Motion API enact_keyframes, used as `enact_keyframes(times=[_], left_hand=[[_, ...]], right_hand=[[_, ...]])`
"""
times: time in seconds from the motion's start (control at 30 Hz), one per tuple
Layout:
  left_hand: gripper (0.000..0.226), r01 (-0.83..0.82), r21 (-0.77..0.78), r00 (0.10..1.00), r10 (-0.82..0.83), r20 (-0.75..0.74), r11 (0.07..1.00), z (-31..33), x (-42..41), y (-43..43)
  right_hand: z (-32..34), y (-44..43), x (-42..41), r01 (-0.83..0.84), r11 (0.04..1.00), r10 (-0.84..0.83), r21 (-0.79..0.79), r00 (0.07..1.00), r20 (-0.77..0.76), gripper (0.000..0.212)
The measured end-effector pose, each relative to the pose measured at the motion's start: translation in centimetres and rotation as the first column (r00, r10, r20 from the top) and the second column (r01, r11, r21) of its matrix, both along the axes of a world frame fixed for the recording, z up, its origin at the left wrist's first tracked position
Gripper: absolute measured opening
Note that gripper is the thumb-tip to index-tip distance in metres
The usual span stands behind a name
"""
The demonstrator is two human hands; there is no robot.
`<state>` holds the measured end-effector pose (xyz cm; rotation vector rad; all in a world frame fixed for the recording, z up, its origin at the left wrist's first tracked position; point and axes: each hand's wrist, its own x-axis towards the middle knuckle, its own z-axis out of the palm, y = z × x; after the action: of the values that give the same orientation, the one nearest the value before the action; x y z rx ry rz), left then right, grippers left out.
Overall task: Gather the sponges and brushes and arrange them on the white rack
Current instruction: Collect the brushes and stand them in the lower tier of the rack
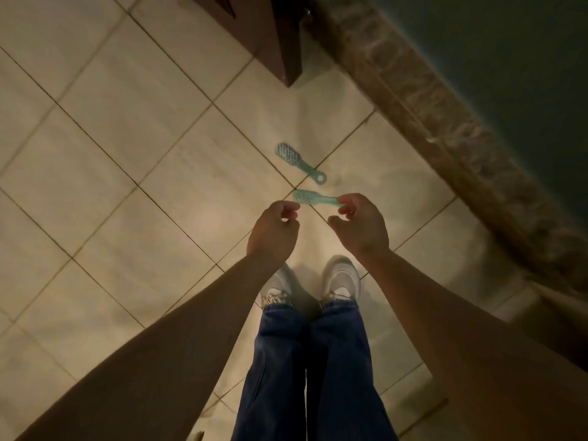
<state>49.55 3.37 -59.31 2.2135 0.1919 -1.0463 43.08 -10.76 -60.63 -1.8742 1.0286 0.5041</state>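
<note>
Right hand (359, 224) pinched the handle end of one teal brush (310, 197) at the fingertips. The brush head pointed left, and the brush was held above the tiled floor (127, 122). Left hand (275, 229) was loosely curled and gripped nothing, its fingertips just beside the brush head (contact could not be told). Second teal brush (300, 162) lay flat on the floor just beyond the hands, with the ring end of its handle toward the right. White rack and sponges were not in view.

Risks, as judged: the grip sat at the very tip of the handle, so the brush could swing or slip out when bending for the second one. Taking that one with the same hand could knock the first loose. The light was dim, so a brush dropped near the dark furniture (280, 36) might be missed.
</note>
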Motion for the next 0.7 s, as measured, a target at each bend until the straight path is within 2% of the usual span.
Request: enact_keyframes(times=[0.2,0.43,0.57,0.7], left_hand=[[0.033,-0.081,-0.028,0.997,0.081,-0.014,0.996,-9.6,0.6,-0.3],[0.038,-0.113,-0.06,0.994,0.113,-0.006,0.992,-17.6,1.4,0.8],[0.04,-0.248,-0.111,0.969,0.247,-0.02,0.962,-20.1,1.4,0.9],[0.042,-0.372,-0.153,0.928,0.369,-0.052,0.915,-21.0,1.4,1.0]], right_hand=[[-8.7,1.3,1.9,-0.178,0.975,0.182,-0.136,0.983,0.02,0.041],[-16.2,2.5,4.1,-0.395,0.879,0.401,-0.267,0.915,-0.034,0.04],[-19.0,2.4,4.5,-0.428,0.849,0.427,-0.309,0.901,-0.075,0.044],[-20.1,2.5,4.6,-0.436,0.811,0.443,-0.391,0.893,-0.078,0.031]])
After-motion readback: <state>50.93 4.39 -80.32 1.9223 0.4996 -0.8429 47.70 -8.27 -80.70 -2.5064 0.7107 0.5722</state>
